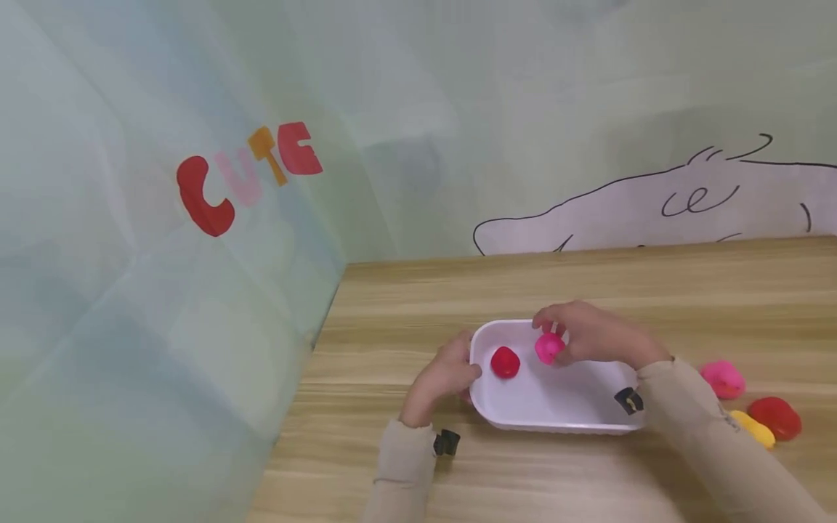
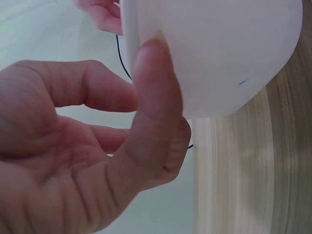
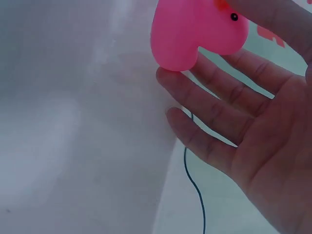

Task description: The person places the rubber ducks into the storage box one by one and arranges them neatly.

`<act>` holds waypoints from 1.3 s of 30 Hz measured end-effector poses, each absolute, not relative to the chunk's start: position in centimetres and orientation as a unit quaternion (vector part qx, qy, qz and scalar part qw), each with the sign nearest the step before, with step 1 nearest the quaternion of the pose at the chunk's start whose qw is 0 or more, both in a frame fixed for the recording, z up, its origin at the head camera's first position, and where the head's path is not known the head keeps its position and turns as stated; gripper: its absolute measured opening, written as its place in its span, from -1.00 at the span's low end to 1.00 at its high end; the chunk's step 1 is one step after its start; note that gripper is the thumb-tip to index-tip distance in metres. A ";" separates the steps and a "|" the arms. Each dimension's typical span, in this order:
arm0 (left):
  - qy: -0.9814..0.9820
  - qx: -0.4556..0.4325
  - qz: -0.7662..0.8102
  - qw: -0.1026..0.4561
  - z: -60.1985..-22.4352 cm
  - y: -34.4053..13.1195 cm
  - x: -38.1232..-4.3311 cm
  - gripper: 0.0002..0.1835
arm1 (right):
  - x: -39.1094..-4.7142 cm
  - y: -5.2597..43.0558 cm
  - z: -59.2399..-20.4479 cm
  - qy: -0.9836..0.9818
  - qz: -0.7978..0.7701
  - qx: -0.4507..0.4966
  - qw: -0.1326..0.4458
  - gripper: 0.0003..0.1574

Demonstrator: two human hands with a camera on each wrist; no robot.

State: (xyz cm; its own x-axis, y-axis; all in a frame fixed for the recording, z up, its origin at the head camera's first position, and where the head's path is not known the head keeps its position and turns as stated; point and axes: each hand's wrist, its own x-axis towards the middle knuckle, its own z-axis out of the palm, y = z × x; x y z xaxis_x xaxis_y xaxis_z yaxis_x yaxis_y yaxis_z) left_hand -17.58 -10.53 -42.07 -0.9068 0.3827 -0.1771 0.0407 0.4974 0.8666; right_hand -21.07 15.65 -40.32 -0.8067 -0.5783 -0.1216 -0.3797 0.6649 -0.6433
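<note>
A white plastic basin sits on the wooden table, and my left hand grips its left end. In the left wrist view the thumb presses on the basin's rim with the fingers curled beside it. Over the basin's far side, my right hand holds a pink rubber duck between thumb and fingers. The right wrist view shows this duck's black eye and a bit of orange beak. A red toy lies inside the basin at the left.
To the right of the basin, by the right sleeve, lie a pink toy, a red toy and a yellow toy. A fabric backdrop with letters and a drawing stands behind and left of the table.
</note>
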 end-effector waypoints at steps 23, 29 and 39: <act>0.854 0.156 0.472 0.153 -42.2 -10.3 -17.4 -0.51 | -20.2 15.1 -42.8 0.920 -0.240 -0.269 0.152 -0.31; 0.848 0.150 0.481 0.162 -42.2 -10.5 -17.4 -0.50 | -20.1 15.7 -41.0 0.914 -0.276 -0.256 0.149 -0.24; 0.847 0.144 0.484 0.165 -42.0 -10.3 -17.2 -0.49 | -19.5 20.2 -38.6 0.924 -0.277 -0.260 0.052 -0.42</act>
